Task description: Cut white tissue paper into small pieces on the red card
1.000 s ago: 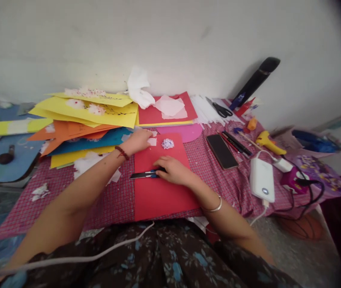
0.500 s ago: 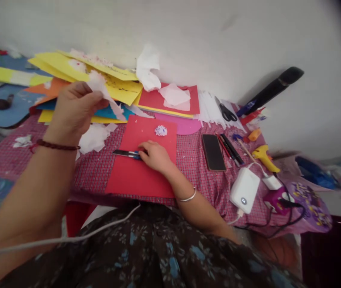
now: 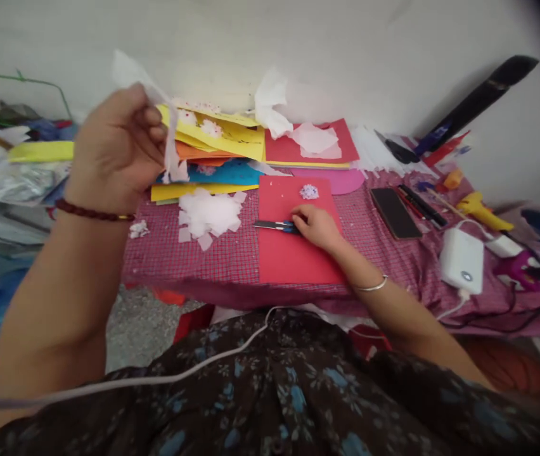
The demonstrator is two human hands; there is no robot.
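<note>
My left hand [image 3: 125,136] is raised at the left, its fingers pinched on a strip of thin white paper [image 3: 171,149] with a torn-looking edge. My right hand [image 3: 316,225] rests on a sheet of red paper [image 3: 298,263], its fingers curled round the handle of dark-bladed scissors [image 3: 272,225]. The blades point left and lie on the sheet; the handle is partly hidden. A small white and purple paper cluster [image 3: 308,192] lies above that hand. Left of the red sheet is a heap of small white paper squares [image 3: 208,215].
Behind are stacked yellow sheets [image 3: 232,142] and a red sheet with white paper [image 3: 317,140]. At the right lie a phone [image 3: 396,213], pens [image 3: 424,206], a white power bank [image 3: 461,259] and a yellow glue gun [image 3: 483,211]. A white cable [image 3: 232,354] crosses my front.
The view has swung left, so the table sits further right. My left hand has lifted with the white paper. The right hand stays on the red sheet with the scissors.
</note>
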